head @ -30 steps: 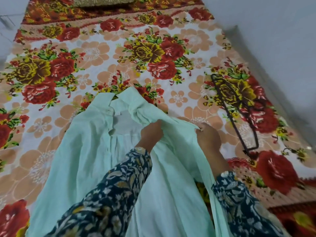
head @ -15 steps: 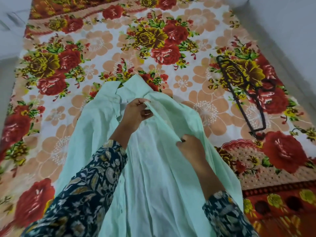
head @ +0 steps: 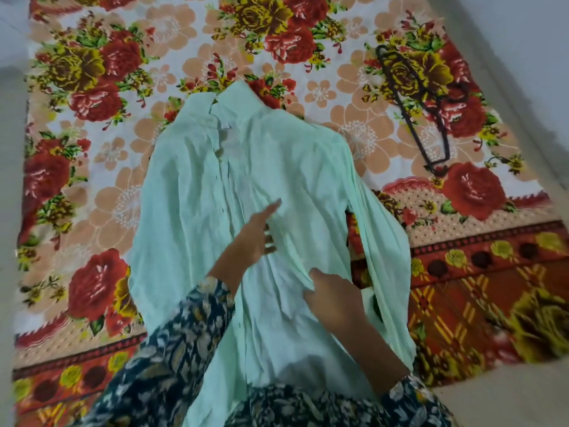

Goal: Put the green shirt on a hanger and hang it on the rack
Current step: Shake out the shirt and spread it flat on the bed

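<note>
The pale green shirt [head: 271,167] lies spread out on a floral bedsheet [head: 101,97], collar pointing away from me, one sleeve trailing down the right side. My left hand [head: 255,238] rests flat on the shirt's middle with its fingers stretched out, holding nothing. My right hand [head: 332,300] is lower down and pinches a fold of the shirt's cloth between its fingers. A black hanger [head: 421,109] lies on the bedsheet to the right of the shirt, well apart from both hands. No rack is in view.
The bedsheet's red and orange border [head: 480,266] runs along the near edge. A pale grey wall or floor [head: 523,41] lies beyond the sheet on the right. My patterned dark sleeves fill the bottom of the view.
Both hands have slid down from the collar and shoulder to the shirt's middle. The front panel now lies flat and closed. My left hand has let go and opened.
</note>
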